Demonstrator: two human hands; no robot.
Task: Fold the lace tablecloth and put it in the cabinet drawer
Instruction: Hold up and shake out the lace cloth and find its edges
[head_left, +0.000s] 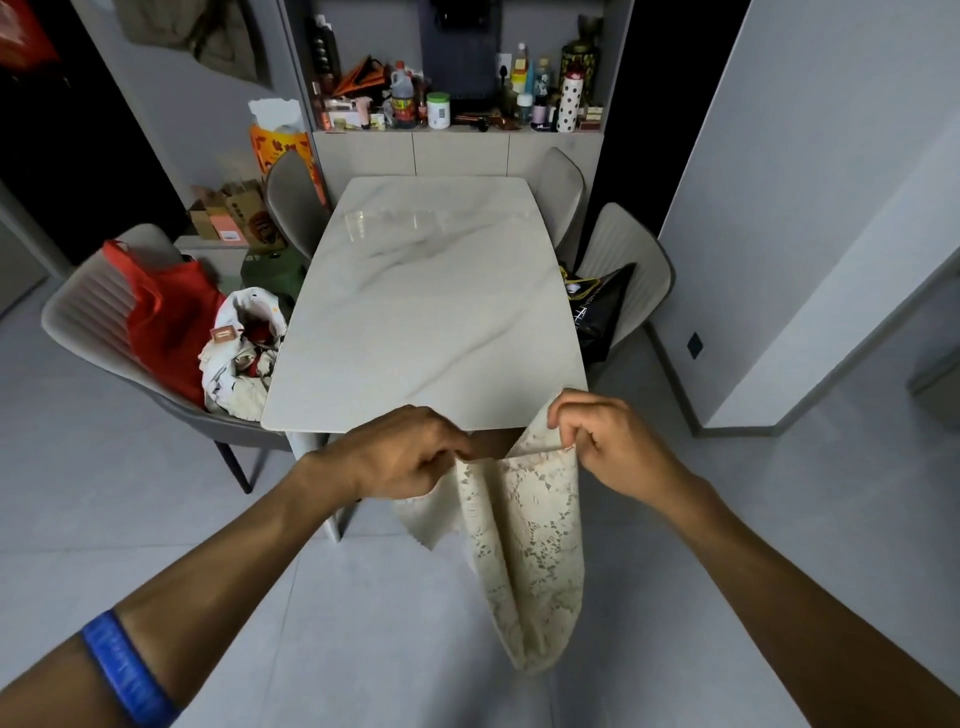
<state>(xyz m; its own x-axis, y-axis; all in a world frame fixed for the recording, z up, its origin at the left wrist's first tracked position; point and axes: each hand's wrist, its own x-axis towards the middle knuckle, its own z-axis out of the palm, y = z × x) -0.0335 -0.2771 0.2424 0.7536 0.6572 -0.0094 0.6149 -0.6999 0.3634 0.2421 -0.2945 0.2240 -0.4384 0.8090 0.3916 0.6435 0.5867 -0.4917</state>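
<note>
The cream lace tablecloth (524, 540) hangs doubled in the air in front of the near edge of the white marble table (431, 306), its lower fold drooping toward the floor. My left hand (400, 452) pinches one top corner of the cloth. My right hand (608, 441) pinches the other top edge a short way to the right. The cabinet (457, 153) with flat pale fronts stands against the far wall behind the table; its fronts are closed.
Grey chairs surround the table: one at left holds a red bag (166, 317) and a white bag of items (244, 353), one at right holds a black bag (597, 312). Bottles and jars (441, 104) crowd the cabinet top. Grey tiled floor lies below.
</note>
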